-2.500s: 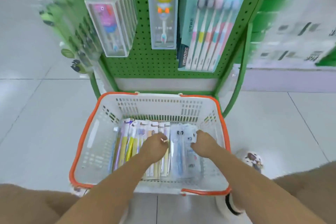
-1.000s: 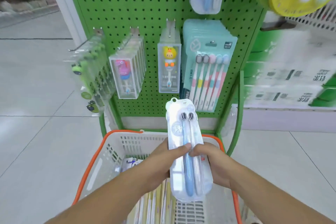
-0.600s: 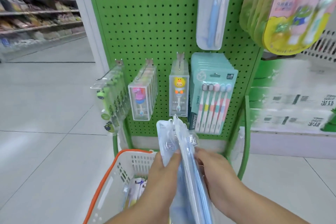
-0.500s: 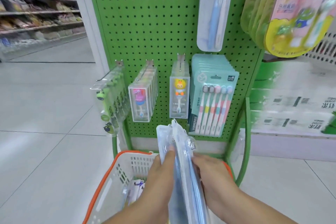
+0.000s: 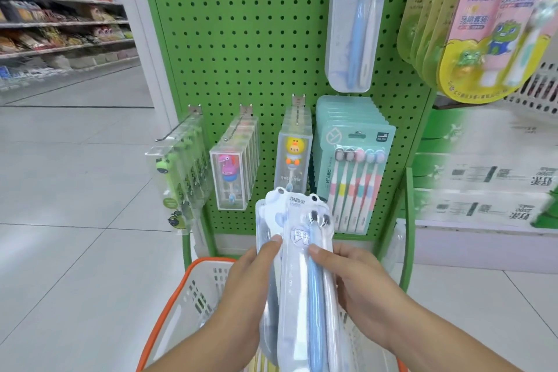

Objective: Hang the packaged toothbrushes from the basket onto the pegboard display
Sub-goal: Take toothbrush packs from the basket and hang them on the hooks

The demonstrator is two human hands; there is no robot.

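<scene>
Pegboard (image 5: 241, 39) — hands (image 5: 247, 287) gripping two packs (image 5: 297, 251).

Grey-white floor tiles (image 5: 75, 190) run left toward an aisle of grocery shelves (image 5: 54, 15) stacked with red boxes and packets, blurred at this distance. A white pillar (image 5: 142, 30) stands at the near end of that aisle. On the right, green-and-white cartons (image 5: 483, 178) with dark print sit on a pale lilac base (image 5: 483, 246), smeared by blur
</scene>
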